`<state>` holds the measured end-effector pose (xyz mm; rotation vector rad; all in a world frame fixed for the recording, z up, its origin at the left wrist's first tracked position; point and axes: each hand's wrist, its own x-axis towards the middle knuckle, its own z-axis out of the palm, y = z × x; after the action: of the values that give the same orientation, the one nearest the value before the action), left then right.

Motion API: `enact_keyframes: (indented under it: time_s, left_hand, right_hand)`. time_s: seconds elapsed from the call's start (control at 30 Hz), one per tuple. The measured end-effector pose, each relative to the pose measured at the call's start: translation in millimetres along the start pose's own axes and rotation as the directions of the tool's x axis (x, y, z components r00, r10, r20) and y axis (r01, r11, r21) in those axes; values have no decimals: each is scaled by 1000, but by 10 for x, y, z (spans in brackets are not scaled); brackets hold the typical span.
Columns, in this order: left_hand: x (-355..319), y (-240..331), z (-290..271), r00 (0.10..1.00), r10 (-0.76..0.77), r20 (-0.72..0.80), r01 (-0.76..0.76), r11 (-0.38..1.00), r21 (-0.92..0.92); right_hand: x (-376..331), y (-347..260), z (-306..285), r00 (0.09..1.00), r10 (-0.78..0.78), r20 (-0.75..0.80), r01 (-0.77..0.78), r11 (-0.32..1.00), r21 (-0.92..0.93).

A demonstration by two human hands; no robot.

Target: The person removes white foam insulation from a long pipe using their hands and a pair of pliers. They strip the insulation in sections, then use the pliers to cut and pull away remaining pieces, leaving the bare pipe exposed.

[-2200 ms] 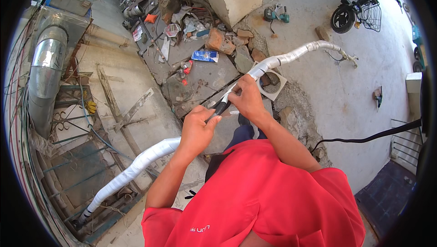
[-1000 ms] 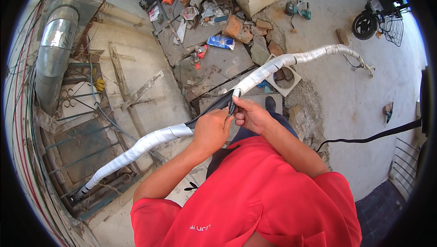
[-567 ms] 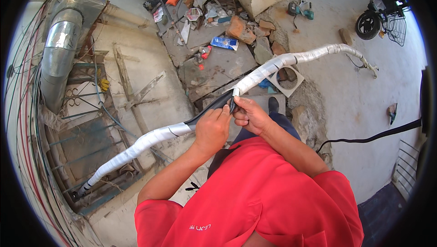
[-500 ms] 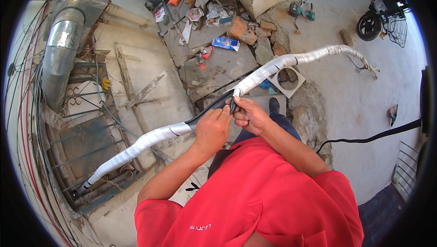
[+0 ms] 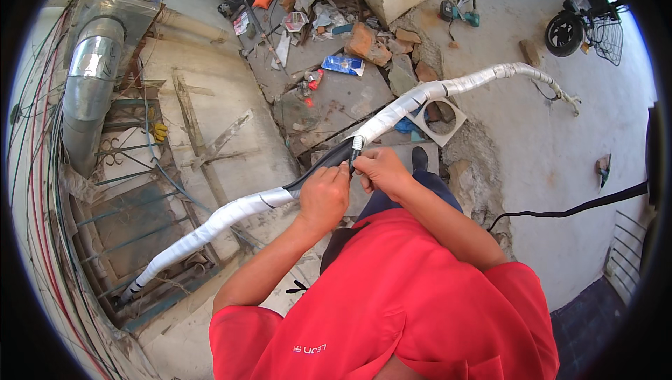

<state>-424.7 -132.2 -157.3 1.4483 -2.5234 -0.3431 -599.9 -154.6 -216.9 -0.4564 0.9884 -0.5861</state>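
Observation:
A long pipe bundle wrapped in white tape (image 5: 399, 112) runs from the window bars at lower left to the upper right. In its middle gap, black insulated tubing (image 5: 323, 163) lies bare. A pale corrugated hose (image 5: 358, 142) comes out of the right wrapped part, its lower length covered in black, apparently tape. My left hand (image 5: 326, 196) is closed, fingertips pinching this black-covered hose (image 5: 352, 162) from the left. From the right, my right hand (image 5: 382, 172) pinches it too, thumb and fingers together. The grip hides the hose's lower end.
A metal duct (image 5: 94, 93) and cables stand along the left wall. Broken bricks (image 5: 367, 44) and litter lie ahead. A square white frame with a round hole (image 5: 458, 128) sits beneath the bundle. A teal power tool (image 5: 462, 13) and a wheeled vehicle (image 5: 565, 35) are farther right.
Both hands have shifted slightly left and stay at the hose. My right hand has turned, its fingers curling further over the black-covered part. More of the pale corrugated hose shows above them.

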Motion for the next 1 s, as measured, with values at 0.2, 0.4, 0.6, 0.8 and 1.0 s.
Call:
enact_keyframes:
  time_s: [0.2, 0.4, 0.6, 0.8, 1.0]
  left_hand:
    - [-23, -47, 69, 999, 35, -39, -34, 999, 30]
    - [-58, -69, 131, 998, 19, -64, -18, 999, 26]
    - [-61, -102, 153, 996, 7, -85, -7, 1000, 11]
    - [-85, -116, 166, 998, -8, -59, 9, 1000, 15]
    - [-94, -168, 248, 999, 1, -46, 1, 999, 43]
  right_hand:
    - [10, 16, -6, 1000, 20, 9, -21, 989, 149]
    - [-29, -10, 13, 998, 49, -37, -44, 993, 107]
    - [71, 18, 6, 998, 36, -56, -36, 999, 5]
    - [9, 73, 13, 996, 49, -75, -39, 992, 123]
    - [-107, -98, 111, 978, 80, -192, -98, 992, -84]
